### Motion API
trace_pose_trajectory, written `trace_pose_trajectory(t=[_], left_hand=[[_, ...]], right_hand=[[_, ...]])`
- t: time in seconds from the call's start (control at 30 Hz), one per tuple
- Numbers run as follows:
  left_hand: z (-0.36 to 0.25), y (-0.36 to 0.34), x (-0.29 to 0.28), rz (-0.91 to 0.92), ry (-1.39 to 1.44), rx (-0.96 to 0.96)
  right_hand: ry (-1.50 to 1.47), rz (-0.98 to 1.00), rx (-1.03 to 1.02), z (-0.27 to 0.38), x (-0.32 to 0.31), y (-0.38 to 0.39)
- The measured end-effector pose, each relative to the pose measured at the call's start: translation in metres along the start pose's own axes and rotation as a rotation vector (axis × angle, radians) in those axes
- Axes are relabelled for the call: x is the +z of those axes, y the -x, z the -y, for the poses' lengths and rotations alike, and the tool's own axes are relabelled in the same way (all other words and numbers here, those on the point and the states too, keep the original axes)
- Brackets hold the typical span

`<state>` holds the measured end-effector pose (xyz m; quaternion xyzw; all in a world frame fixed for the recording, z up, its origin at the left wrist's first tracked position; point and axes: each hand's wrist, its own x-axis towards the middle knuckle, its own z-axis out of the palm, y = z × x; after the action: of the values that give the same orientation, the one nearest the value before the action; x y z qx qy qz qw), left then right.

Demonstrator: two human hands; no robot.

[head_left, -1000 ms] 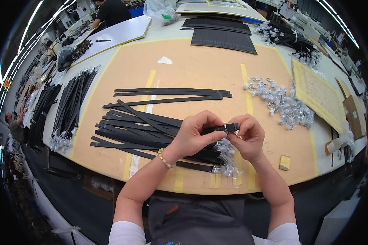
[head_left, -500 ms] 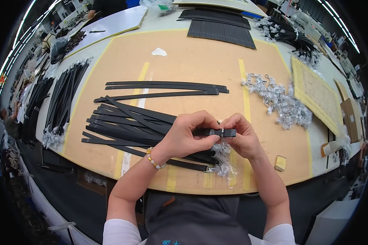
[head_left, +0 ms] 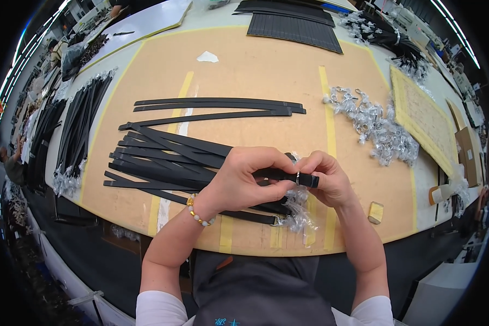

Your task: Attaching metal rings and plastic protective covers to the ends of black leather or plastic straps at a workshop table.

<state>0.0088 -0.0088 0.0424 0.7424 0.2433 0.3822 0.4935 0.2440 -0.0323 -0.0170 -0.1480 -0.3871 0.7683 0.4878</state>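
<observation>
- Head view: the left hand [head_left: 239, 182] and right hand [head_left: 327, 178] pinch a black strap [head_left: 288, 175] between curled fingers, just above the near table [head_left: 255, 65] edge.
- A pile of black straps [head_left: 163, 155] lies left; bagged metal rings [head_left: 372, 125] lie far right.

A matt black strap [head_left: 280, 175], leather-like and smooth, with a small shiny metal ring [head_left: 298, 177] on it, is gripped between the left hand [head_left: 243, 182] and the right hand [head_left: 327, 178]. The same dull black finish is seen on the piled straps [head_left: 163, 157], which are laid on a smooth, matt tan board tabletop [head_left: 255, 70] marked with yellow tape strips [head_left: 328, 103]. Glossy metal buckles in crinkled clear plastic wrapping [head_left: 372, 127] are heaped to the right, and a beaded bracelet [head_left: 196, 211] with a soft sheen is worn on the left wrist.
</observation>
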Motion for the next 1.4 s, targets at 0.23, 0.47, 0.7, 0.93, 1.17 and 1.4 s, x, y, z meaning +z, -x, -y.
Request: trace_pose_trajectory(t=[0.23, 0.47, 0.7, 0.93, 1.17, 1.4], left_hand=[[0.008, -0.001, 0.009, -0.088, -0.175, 0.222], [0.019, 0.001, 0.012, -0.001, -0.461, 0.270], [0.019, -0.001, 0.011, -0.007, -0.361, 0.085], [0.023, -0.002, 0.006, 0.017, -0.295, 0.043], [0.024, -0.001, 0.007, 0.029, -0.294, 0.025], [0.025, -0.002, 0.007, 0.032, -0.299, 0.030]], right_hand=[[0.216, -0.058, 0.071, 0.015, 0.019, -0.001], [0.755, -0.190, -0.011, 0.005, 0.029, 0.004], [0.640, -0.302, 0.165, 0.008, 0.030, 0.000], [0.546, -0.266, 0.203, 0.009, 0.028, -0.001], [0.542, -0.268, 0.211, 0.009, 0.030, 0.000], [0.554, -0.262, 0.210, 0.009, 0.029, 0.000]])
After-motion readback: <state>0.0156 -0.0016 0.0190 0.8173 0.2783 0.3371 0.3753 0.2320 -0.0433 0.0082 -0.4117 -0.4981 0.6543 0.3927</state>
